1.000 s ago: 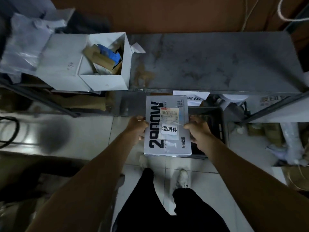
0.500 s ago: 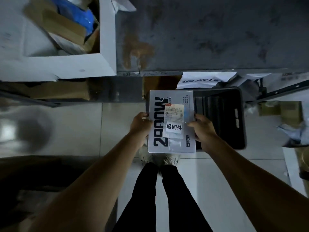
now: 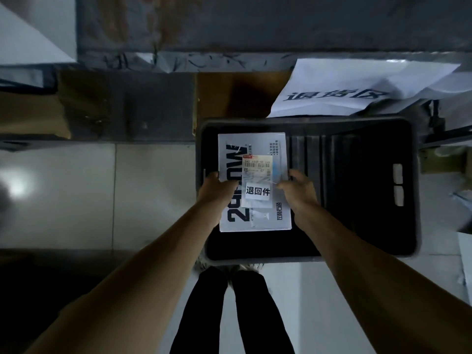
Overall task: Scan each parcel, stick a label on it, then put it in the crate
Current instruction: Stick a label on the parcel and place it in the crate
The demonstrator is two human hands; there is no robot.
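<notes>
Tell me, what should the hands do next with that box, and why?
Probably lower the parcel the last bit and let go. Both the left hand and the right hand grip its sides, and it already sits inside the rim of the black crate, at its left side. The white label is already stuck on, so only the drop looks left.

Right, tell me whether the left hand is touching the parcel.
Touching. The head view shows the left hand gripping the left edge of the parcel, thumb lying across its printed top.
</notes>
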